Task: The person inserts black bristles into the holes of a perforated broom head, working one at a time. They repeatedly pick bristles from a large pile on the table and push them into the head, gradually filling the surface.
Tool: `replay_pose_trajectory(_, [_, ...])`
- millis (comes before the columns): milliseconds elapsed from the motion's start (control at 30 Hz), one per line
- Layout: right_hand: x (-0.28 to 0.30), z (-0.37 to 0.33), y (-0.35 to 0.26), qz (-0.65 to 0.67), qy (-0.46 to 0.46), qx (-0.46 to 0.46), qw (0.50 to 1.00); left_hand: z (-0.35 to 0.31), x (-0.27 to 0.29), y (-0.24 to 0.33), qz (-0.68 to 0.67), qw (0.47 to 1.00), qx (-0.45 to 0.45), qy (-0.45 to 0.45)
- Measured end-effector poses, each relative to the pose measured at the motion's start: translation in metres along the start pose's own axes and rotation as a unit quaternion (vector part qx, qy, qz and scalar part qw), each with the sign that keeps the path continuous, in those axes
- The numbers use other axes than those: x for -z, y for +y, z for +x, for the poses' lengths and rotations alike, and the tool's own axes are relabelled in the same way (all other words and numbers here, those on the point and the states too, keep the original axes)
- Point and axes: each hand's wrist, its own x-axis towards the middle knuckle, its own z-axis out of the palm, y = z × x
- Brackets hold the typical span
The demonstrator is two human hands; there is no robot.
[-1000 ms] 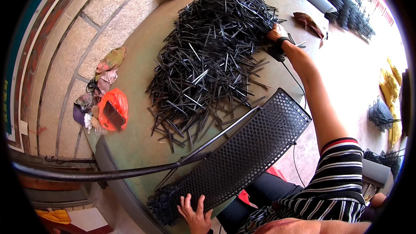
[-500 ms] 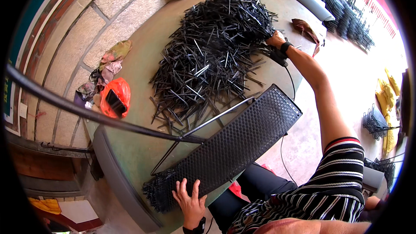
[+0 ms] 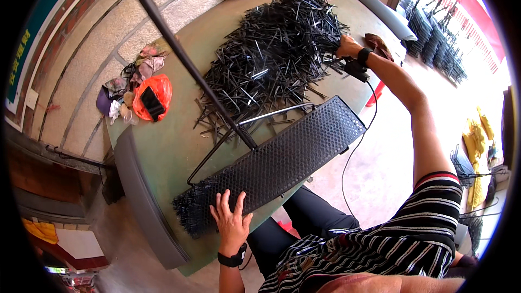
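1. Left hand [image 3: 230,222] stays spread on the left end of the tray [image 3: 287,160], gripping nothing
2. Right hand [image 3: 349,48] stays by the right edge of the pile [image 3: 271,49]; its hold cannot be told
3. The tray rests on the table [image 3: 179,154]
4. The rod [image 3: 182,51] now slants more steeply

The person wears a black top [image 3: 358,258] with thin white stripes; its short sleeve [image 3: 429,214] is striped likewise and edged at the hem with a red band. Trousers [image 3: 317,210]: plain, dark. Left hand [image 3: 232,225]: bare, black strap [image 3: 230,260] with blocky module at wrist. Right hand [image 3: 347,47]: bare, black wristband [image 3: 363,56]; dark boxy unit [image 3: 356,70] beside it, thin dark cable [image 3: 343,176] trailing.
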Motion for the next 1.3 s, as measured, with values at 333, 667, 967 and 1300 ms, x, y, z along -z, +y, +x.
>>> replay_pose_trajectory(333, [-0.005, -0.044, -0.121, -0.105, 0.118, 0.296, 0.942, 0.017, 0.061, -0.011, -0.287, 0.949, -0.046, 0.120])
replay_pose_trajectory(667, [-0.051, -0.040, -0.184, -0.105, 0.047, 0.380, 0.918, 0.154, 0.132, -0.030, -0.567, 0.820, 0.070, 0.042])
replay_pose_trajectory(967, [-0.016, -0.053, -0.211, 0.315, -0.194, 0.235, 0.899, 0.272, 0.106, -0.030, -0.552, 0.808, 0.044, -0.203])
replay_pose_trajectory(1300, [-0.080, -0.043, -0.257, 0.223, 0.153, 0.344, 0.899, 0.321, 0.080, -0.005, -0.560, 0.784, 0.039, -0.263])
